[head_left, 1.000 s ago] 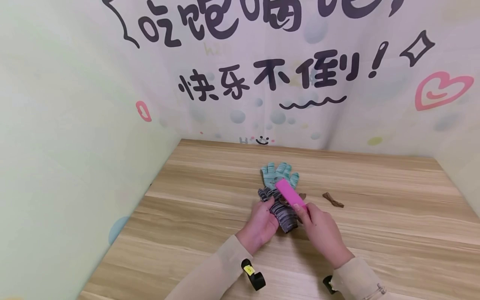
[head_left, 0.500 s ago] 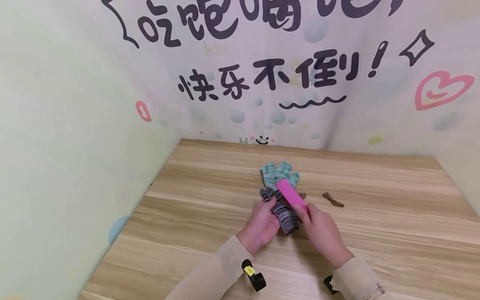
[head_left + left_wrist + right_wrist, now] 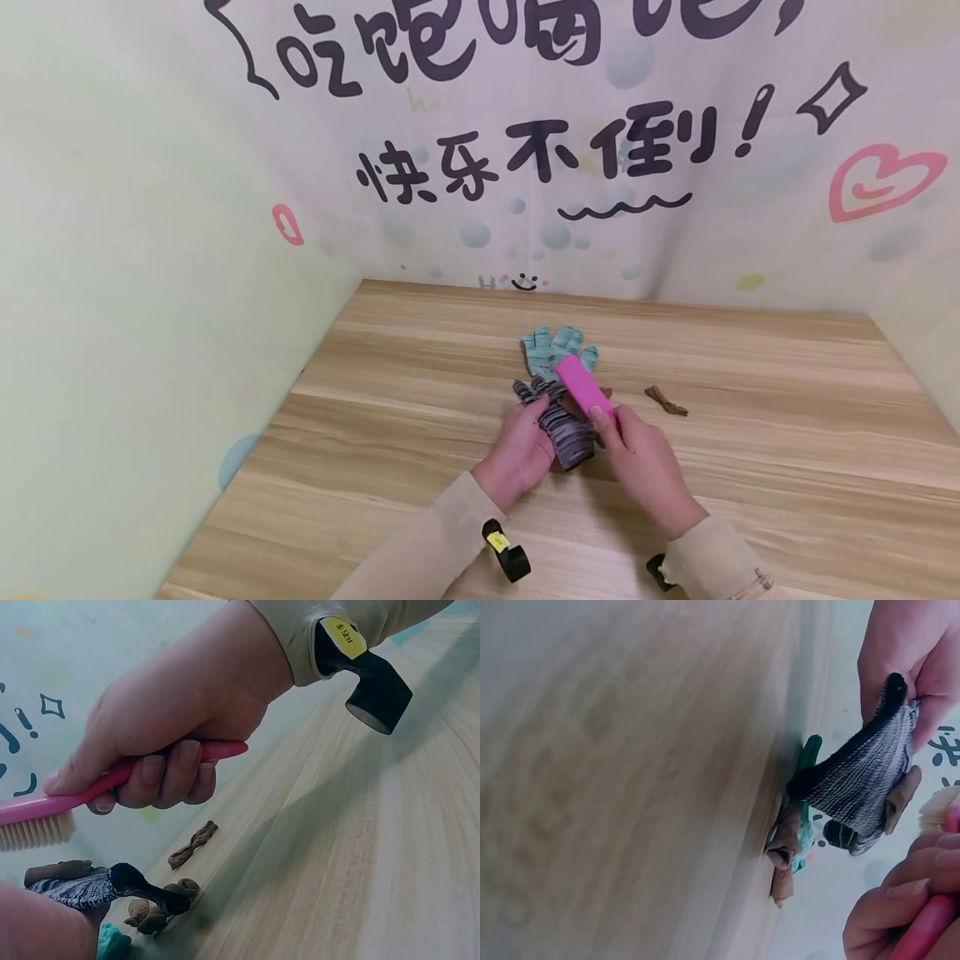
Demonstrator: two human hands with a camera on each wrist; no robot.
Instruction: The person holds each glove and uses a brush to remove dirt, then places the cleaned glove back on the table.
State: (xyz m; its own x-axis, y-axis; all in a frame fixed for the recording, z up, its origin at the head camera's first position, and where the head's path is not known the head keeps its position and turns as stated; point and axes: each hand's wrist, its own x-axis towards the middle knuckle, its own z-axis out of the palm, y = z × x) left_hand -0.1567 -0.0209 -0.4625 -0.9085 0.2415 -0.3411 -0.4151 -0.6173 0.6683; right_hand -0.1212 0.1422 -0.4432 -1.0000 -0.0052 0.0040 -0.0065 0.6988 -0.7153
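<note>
My left hand (image 3: 521, 450) holds a dark grey striped knit glove (image 3: 570, 435), thumb over its upper side, raised off the table. Lying across that glove is a brown, bark-like piece (image 3: 64, 871). A pink brush (image 3: 583, 385) is in my right hand (image 3: 647, 467), fingers curled round the handle. Its pale bristles (image 3: 36, 834) point down, slightly above the glove and apart from it in the left wrist view. Behind the striped glove, a teal knit glove (image 3: 540, 354) lies flat, partly covered by the brush and the striped glove.
A twisted brown piece (image 3: 666, 400) lies on the wooden table (image 3: 787, 433) to the right. More brown pieces (image 3: 150, 911) lie beside the gloves, partly hidden in the head view. A printed cloth wall (image 3: 465, 250) borders the table's back edge.
The striped glove shifts and turns a little in my left hand. The brush moves only slightly, its head now a bit farther right. The teal glove and the twisted brown piece stay put.
</note>
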